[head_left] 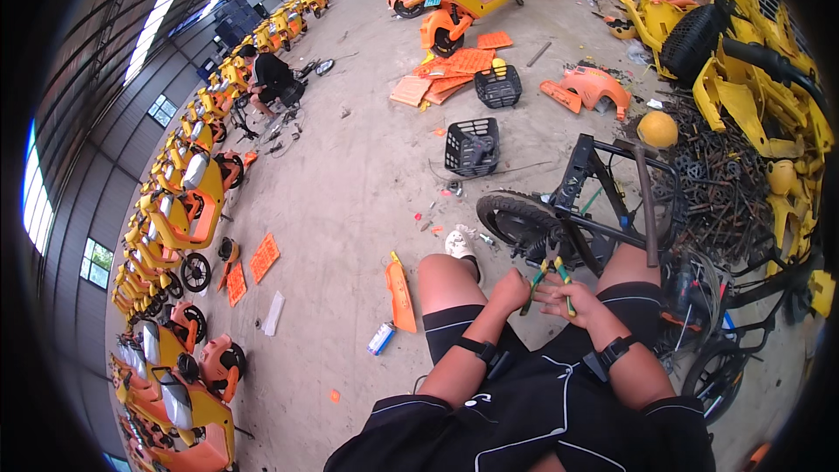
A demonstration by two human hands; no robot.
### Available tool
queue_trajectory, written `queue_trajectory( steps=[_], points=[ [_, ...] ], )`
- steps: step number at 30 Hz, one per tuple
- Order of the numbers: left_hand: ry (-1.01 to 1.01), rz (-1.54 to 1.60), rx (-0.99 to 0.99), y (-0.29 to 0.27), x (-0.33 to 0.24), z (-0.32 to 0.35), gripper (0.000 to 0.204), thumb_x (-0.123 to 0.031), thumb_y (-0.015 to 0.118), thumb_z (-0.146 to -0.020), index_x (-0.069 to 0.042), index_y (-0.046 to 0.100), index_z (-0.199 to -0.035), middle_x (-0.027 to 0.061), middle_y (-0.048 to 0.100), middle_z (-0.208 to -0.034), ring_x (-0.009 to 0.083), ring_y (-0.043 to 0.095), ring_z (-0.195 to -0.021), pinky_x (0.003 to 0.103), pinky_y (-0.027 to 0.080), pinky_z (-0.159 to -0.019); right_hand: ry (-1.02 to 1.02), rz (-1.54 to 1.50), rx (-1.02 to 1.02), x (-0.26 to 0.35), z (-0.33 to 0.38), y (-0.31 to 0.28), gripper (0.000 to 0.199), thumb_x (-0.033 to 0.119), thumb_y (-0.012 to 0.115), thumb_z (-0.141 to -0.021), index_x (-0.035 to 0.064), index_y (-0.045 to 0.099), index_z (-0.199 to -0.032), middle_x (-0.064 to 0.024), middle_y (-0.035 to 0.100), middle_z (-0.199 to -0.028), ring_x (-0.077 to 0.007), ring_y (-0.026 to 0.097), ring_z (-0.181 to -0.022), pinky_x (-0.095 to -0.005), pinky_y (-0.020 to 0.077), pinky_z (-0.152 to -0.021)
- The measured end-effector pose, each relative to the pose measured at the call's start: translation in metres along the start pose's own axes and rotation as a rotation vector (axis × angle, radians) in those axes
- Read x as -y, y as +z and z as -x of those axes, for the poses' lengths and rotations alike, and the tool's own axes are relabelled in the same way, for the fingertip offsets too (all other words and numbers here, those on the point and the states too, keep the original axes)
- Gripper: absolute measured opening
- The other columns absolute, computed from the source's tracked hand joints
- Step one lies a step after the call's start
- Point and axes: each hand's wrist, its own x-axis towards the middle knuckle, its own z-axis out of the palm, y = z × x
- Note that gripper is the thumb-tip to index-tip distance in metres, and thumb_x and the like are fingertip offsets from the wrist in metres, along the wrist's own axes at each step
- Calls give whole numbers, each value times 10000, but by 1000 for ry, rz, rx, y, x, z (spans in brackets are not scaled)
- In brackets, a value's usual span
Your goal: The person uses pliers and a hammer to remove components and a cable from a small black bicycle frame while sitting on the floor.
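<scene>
head view: left hand [514, 290] with fingers curled closed round one handle of the long metal pliers with green-and-yellow grips [565, 278]; right hand [570, 304] with fingers loosely spread, the other handle lying against it, firmness of hold cannot be told. pliers sit between the two hands, handles apart, head end toward the black rubber-tyred wheel [509, 212] of a black metal bike frame [573, 177], contact there too small to tell. on the grey concrete floor [323, 210], leftward: long orange plastic panel [400, 295], small blue-and-white box [381, 338].
</scene>
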Motion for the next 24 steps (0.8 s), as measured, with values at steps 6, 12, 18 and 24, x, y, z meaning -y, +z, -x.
queue_trajectory(
  steps=[6, 12, 18, 24],
  points=[
    [168, 159, 48, -3, -18, 6, 316, -264, 494, -1011, 20, 592, -1107, 327, 678, -1014, 499, 657, -966, 549, 516, -859, -68, -69, 36, 4, 11, -6, 728, 44, 521, -876, 66, 320, -1576, -191, 514, -1491, -329, 565, -1308, -422, 478, -1002],
    [214, 218, 38, -1, -22, 28, 293, -244, 497, -1000, 37, 564, -1053, 328, 674, -967, 498, 667, -930, 562, 519, -813, -131, 129, -148, -15, 5, 0, 598, 59, 552, -845, 29, 495, -1439, -122, 639, -1311, -226, 617, -1138, -347, 484, -905],
    [61, 449, 208, 2, -52, 37, 309, -243, 485, -1002, 32, 585, -1098, 286, 693, -894, 456, 692, -896, 522, 536, -777, -269, 421, -391, -30, -11, -12, 167, 63, 601, -833, 49, 628, -997, -6, 600, -870, -146, 566, -801, -276, 440, -748],
    [122, 660, -45, 5, -27, 15, 258, -234, 582, -1018, 3, 628, -1110, 94, 689, -810, 157, 641, -641, 310, 519, -595, -255, 488, -282, -30, -4, -4, 424, 16, 566, -866, -13, 527, -1287, -125, 683, -1138, -205, 675, -836, -334, 535, -769]
  ],
)
